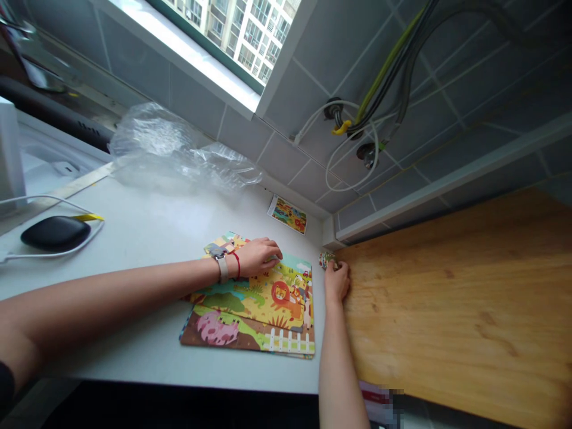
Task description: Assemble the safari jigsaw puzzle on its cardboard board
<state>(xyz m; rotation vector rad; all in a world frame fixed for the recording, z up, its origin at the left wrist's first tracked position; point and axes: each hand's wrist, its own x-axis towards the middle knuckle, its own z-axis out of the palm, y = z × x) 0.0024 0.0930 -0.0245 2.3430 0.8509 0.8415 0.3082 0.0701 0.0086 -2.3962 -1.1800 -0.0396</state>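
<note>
A colourful animal jigsaw puzzle point(257, 298) lies on the white tabletop, with a lion, a crocodile and a bush in its picture. My left hand point(257, 256) rests over its upper part, fingers bent toward the thumb; a pale bit shows between them, too small to name. Under the puzzle, a board with a pink spotted pig and a white fence point(218, 328) sticks out at the front. At the edge of the wooden board, my right hand point(337, 279) is closed on a small stack of puzzle pieces point(327, 258), partly hidden by the fingers.
A small picture card point(289, 214) lies behind the puzzle near the wall. Crumpled clear plastic point(179, 149) sits at the back left. A black rounded device point(55, 233) with a white cable is at far left. To the right extends a wooden board point(460, 298).
</note>
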